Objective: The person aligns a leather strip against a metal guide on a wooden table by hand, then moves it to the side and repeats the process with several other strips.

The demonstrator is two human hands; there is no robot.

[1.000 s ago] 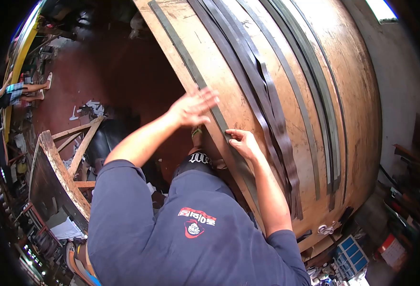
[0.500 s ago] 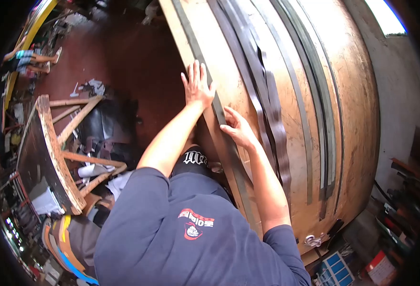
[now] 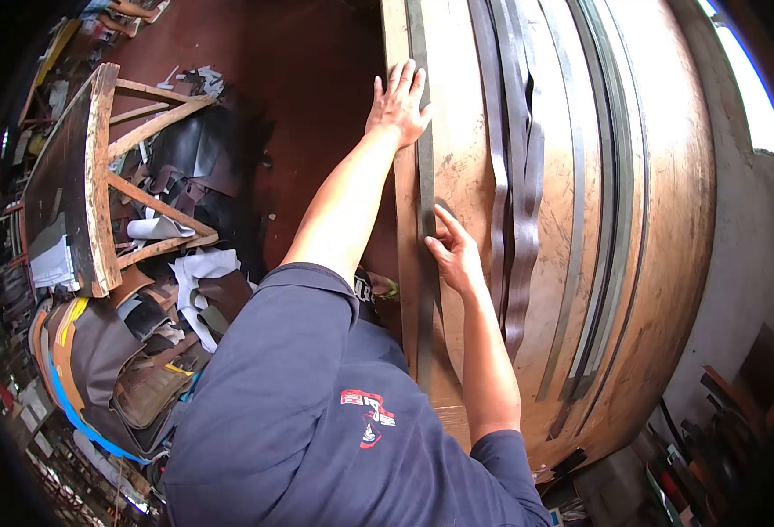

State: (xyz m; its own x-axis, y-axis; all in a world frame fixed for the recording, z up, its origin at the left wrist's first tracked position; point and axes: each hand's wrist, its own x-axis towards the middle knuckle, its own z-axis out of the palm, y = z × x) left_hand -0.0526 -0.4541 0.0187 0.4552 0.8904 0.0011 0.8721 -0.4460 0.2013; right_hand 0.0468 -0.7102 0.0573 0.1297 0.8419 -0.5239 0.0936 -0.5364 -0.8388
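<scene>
Lying along the left edge of the wooden table (image 3: 453, 158) is a long dark strip (image 3: 426, 184). My left hand (image 3: 398, 105) rests palm down on the strip and the table edge, fingers spread. Nearer my body, my right hand (image 3: 457, 256) is beside the strip's right side, its thumb tip at the strip and its index finger stretched out apart from the thumb. It holds nothing that I can see. Several wavy dark brown strips (image 3: 517, 176) lie right of my hands. Farther right run thin grey-green strips (image 3: 617, 176).
A wooden trestle frame (image 3: 101, 176) stands on the left, with dark and white scraps (image 3: 195, 281) around it. Bags or leather pieces (image 3: 97, 360) are piled below. A person's legs (image 3: 132, 18) show at top left. A grey wall (image 3: 738, 228) borders the table's right.
The view has turned, so the table and strips stand more upright in it and sit farther right. Both hands keep nearly the same places along the edge strip.
</scene>
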